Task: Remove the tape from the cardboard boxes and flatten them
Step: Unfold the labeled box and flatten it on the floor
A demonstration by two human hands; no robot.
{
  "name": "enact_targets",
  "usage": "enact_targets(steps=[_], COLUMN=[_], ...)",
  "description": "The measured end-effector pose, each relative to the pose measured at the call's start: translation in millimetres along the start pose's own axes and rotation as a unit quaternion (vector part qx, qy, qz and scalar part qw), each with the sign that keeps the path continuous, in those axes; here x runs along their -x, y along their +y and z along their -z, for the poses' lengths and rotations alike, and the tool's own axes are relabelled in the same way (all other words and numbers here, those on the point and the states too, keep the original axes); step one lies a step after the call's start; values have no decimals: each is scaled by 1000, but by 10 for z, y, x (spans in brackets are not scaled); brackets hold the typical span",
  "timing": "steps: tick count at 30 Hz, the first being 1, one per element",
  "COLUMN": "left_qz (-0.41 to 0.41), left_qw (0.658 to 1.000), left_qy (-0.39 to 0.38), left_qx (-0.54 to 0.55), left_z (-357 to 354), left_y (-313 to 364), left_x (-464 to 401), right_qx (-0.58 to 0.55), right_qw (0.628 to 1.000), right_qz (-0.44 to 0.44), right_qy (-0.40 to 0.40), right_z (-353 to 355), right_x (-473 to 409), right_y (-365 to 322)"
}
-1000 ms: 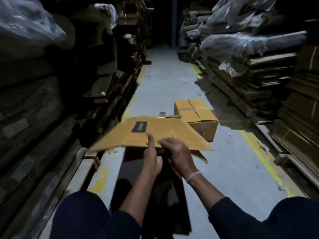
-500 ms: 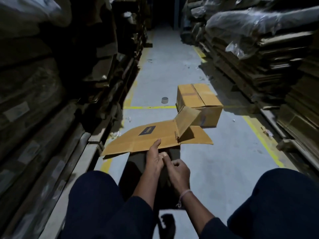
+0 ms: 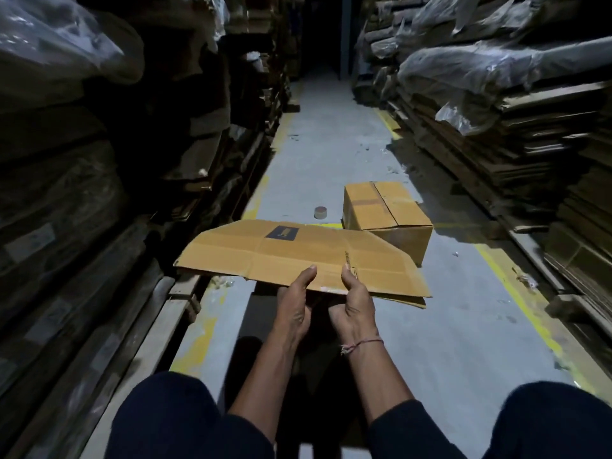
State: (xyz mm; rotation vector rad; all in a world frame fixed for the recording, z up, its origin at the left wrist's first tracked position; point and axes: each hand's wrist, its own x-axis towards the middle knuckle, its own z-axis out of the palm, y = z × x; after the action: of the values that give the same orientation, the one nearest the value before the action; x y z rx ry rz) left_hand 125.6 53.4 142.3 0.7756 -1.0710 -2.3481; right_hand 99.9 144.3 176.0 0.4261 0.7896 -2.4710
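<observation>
A flattened brown cardboard box with a dark label on top is held level above the aisle floor in front of me. My left hand grips its near edge, thumb on top and fingers underneath. My right hand, with a thread band on the wrist, grips the same edge just to the right, thumb on top. A second cardboard box stands closed on the floor behind, a strip of tape across its top flaps.
A small tape roll sits on the floor left of the closed box. Tall stacks of flat cardboard line the right side, dark racks the left. Yellow lines mark the grey aisle. My knees frame the bottom.
The cardboard lay on the floor with one flap standing up; now it is lifted and folded flat, with both hands holding its near edge.
</observation>
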Motion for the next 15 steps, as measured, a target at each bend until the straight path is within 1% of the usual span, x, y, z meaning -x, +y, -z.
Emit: enact_targets(steps=[3, 6, 9, 12, 15], left_qz=[6, 27, 22, 20, 12], left_qw=[1000, 994, 984, 981, 981], left_qy=[17, 28, 19, 16, -18], left_qx=[25, 105, 175, 191, 194], left_z=[36, -128, -407, -709, -1034], left_y=[-6, 169, 477, 839, 1223], left_x=[-415, -885, -1327, -1542, -1632], right_qx=[32, 54, 66, 60, 57], right_qw=[999, 998, 997, 998, 998], right_qz=[3, 5, 27, 30, 25], right_qy=[18, 16, 12, -14, -24], right_z=[-163, -449, -827, -1257, -1693], right_x=[-369, -899, -1375, -1539, -1553], right_y=[5, -25, -115, -307, -604])
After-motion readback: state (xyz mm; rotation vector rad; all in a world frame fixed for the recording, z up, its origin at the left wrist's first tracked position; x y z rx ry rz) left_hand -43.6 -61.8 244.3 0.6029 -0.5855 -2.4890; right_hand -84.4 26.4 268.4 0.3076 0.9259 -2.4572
